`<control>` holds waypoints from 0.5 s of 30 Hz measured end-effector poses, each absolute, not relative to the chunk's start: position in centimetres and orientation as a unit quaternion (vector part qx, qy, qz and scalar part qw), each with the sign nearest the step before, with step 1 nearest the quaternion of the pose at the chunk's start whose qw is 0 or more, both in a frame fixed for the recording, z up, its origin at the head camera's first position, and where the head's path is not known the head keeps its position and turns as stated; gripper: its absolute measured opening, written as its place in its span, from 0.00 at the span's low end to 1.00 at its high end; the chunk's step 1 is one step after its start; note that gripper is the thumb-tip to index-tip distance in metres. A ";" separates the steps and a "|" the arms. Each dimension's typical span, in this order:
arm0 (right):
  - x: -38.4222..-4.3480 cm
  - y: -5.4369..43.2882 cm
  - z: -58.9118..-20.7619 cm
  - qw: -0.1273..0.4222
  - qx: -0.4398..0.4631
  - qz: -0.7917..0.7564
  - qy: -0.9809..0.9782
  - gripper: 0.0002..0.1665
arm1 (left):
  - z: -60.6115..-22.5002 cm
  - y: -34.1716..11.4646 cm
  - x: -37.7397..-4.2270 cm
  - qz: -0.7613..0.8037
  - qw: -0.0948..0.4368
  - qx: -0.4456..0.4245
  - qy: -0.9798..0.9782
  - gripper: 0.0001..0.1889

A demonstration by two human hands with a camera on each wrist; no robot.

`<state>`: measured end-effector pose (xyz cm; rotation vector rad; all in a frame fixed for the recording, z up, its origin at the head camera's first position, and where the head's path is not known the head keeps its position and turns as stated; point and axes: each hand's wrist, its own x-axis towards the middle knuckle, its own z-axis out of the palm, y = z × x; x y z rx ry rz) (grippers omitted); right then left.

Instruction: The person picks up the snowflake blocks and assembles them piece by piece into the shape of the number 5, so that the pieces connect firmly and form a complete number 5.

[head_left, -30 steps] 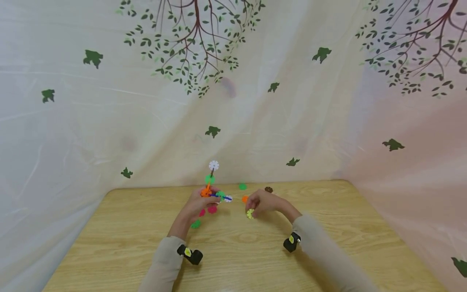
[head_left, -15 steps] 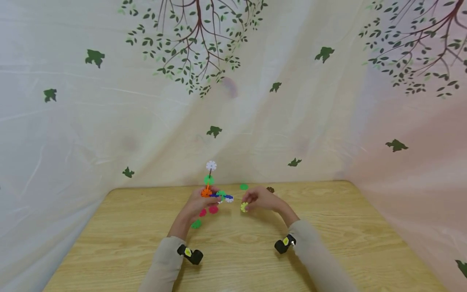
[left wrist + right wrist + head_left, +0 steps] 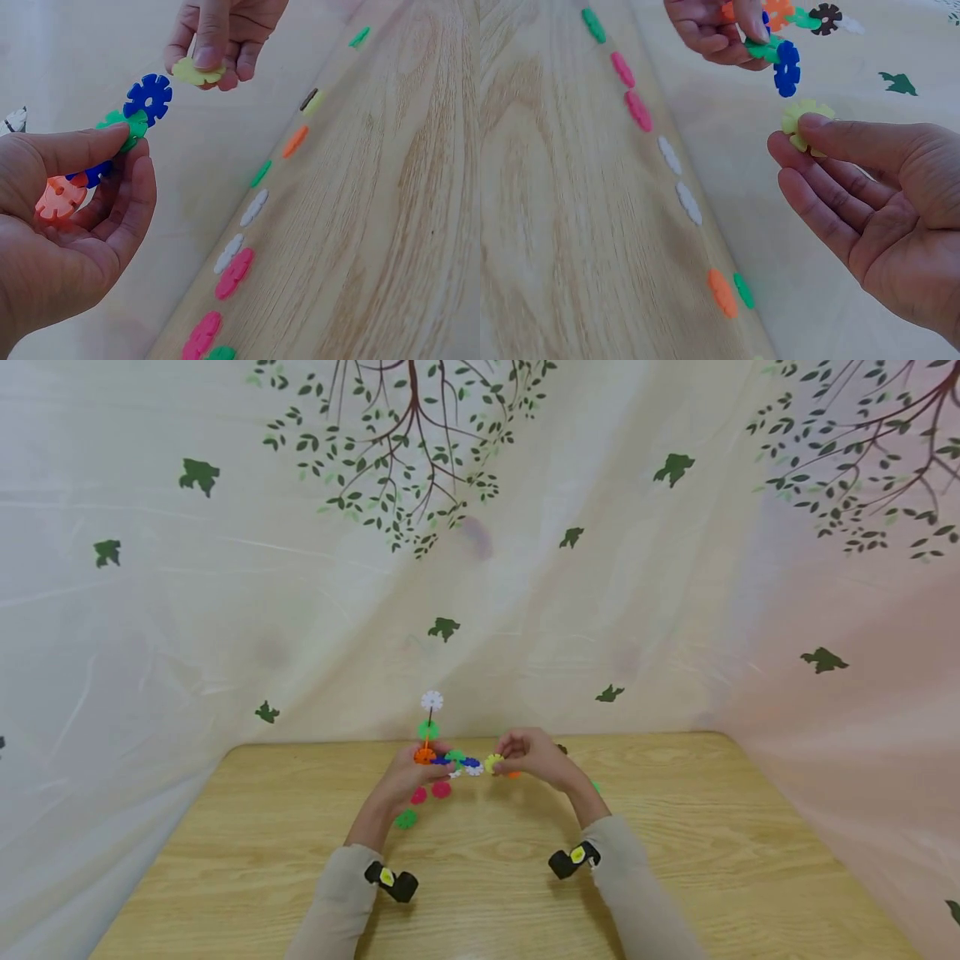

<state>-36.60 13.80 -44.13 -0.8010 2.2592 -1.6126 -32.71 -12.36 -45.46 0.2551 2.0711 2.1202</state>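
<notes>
Your left grip (image 3: 408, 777) pinches a chain of linked discs (image 3: 425, 756), its blue end disc (image 3: 155, 88) jutting free; your right grip (image 3: 538, 758) pinches a yellow disc (image 3: 190, 73). From the head view, the yellow disc sits at 3 o'clock of the blue end disc, near but apart, above the counter (image 3: 487, 885). This stretch of chain points toward 3 o'clock, at your right grip.

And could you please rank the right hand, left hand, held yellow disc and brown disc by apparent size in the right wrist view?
1. Right hand (nearer the camera)
2. Left hand
3. Held yellow disc
4. Brown disc
</notes>
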 end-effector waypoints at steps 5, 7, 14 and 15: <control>-36.4 13.4 -43.9 0.124 -0.270 -0.569 0.767 0.12 | -45.4 -12.4 -32.7 0.711 0.084 0.084 0.693 0.14; -36.3 13.2 -44.0 0.124 -0.268 -0.578 0.761 0.12 | -45.4 -12.4 -32.7 0.712 0.083 0.083 0.692 0.14; -36.0 12.5 -44.4 0.126 -0.263 -0.614 0.734 0.14 | -45.5 -12.4 -32.8 0.709 0.081 0.080 0.696 0.15; -36.0 12.5 -44.4 0.123 -0.261 -0.615 0.734 0.14 | -45.5 -12.4 -32.8 0.708 0.081 0.079 0.697 0.15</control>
